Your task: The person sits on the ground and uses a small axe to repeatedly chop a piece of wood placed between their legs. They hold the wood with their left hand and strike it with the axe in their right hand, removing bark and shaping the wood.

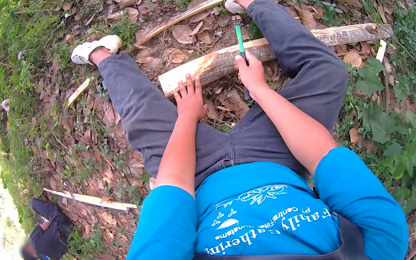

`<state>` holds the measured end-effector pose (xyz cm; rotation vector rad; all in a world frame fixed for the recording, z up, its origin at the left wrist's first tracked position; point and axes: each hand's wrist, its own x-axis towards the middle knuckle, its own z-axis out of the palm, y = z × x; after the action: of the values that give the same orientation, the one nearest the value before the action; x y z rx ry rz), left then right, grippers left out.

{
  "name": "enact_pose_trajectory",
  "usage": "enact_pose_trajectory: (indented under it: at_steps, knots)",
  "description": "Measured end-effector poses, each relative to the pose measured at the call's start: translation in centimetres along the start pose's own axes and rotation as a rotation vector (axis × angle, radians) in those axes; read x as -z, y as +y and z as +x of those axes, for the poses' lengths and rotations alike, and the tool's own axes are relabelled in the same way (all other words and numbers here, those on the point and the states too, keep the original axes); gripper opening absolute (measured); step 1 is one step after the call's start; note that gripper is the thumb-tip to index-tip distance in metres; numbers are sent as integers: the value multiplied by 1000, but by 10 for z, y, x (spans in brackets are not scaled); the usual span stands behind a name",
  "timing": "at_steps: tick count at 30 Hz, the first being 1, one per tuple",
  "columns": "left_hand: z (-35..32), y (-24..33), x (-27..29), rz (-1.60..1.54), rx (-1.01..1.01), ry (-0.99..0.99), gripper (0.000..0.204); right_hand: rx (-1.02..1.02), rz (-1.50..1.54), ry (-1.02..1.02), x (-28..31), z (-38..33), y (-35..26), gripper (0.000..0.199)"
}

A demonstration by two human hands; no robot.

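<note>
A partly stripped log [213, 66] lies crosswise on the ground between my legs, pale bare wood along its top and rough bark on its side. My left hand [190, 100] is open, its spread fingertips resting against the near side of the log by its left end. In my right hand [252, 73], closed around the black grip, is a hammer-like tool [239, 38] with a green shaft. It points away from me across the log. Its small head is at the far end, seen edge-on, so I cannot tell its exact shape.
My legs are spread around the log, with my right leg over it. A long split strip [180, 19] lies beyond the log. Other wood pieces [79, 91] and a pale strip [89, 199] lie left. A person in dark clothes [51, 233] is at far left. Leaves cover the ground.
</note>
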<state>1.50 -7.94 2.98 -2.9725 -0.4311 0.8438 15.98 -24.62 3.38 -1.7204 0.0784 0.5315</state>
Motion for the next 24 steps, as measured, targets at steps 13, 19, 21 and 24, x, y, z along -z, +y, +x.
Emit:
enact_pose_trajectory:
  at_steps: [13, 19, 21, 24]
  knots:
    - [45, -7, -32, 26, 56, 130, 120, -261, 271, -37, 6, -26, -39, 21]
    - [69, -30, -20, 43, -9, 339, 111, -146, 285, -56, -5, -45, -68, 28]
    - [79, -37, 2, 61, -26, 371, 107, -79, 262, -38, -9, -45, -70, 39]
    - [97, -52, 34, 6, -100, 377, 100, -102, 168, -78, -11, -43, -50, 44]
